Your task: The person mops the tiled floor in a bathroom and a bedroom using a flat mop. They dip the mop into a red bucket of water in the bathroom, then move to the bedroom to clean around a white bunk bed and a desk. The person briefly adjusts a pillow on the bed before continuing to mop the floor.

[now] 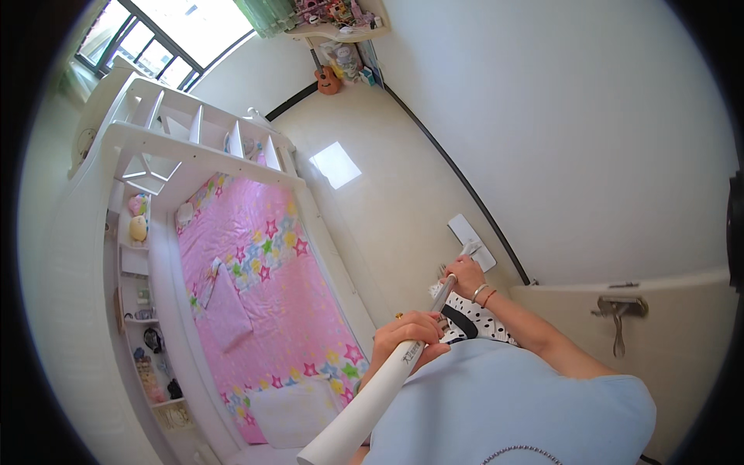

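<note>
Object: long-handled white floor tool (360,407), a thick white plastic tube narrowing to a slim metallic pole. It slants across the front of the person's body, its thick end toward the lower edge of the view. At its far end, a flat, white rectangular head (463,229) appears to lie on the smooth cream floor (387,186), just beside the black skirting strip (438,147) but apart from it.

Grip: left hand (407,339) has its fingers curled around the white tube near where it narrows. Right hand (465,275) is farther along, nearer the head, fingers closed around the slim pole. Bracelets (480,293) circle the right wrist.

Person: pale blue top (511,395); black-and-white polka-dot fabric (488,322) below it.

Left of the person: white-framed bed (322,252) with a pink, star-patterned sheet (291,310). A folded pink cloth item (227,306) lies on the sheet. Along the bed's far side, white shelving (142,320) carries a yellow soft toy (138,228) and small objects, many too small to identify.

Far end: small brown wooden guitar (328,80) upright beneath a toy-laden pale shelf (333,32); bright window (186,35), pale green curtain (263,14).

Right: plain white wall (566,139); cream door (674,349) with a metal lever handle (620,306).
</note>
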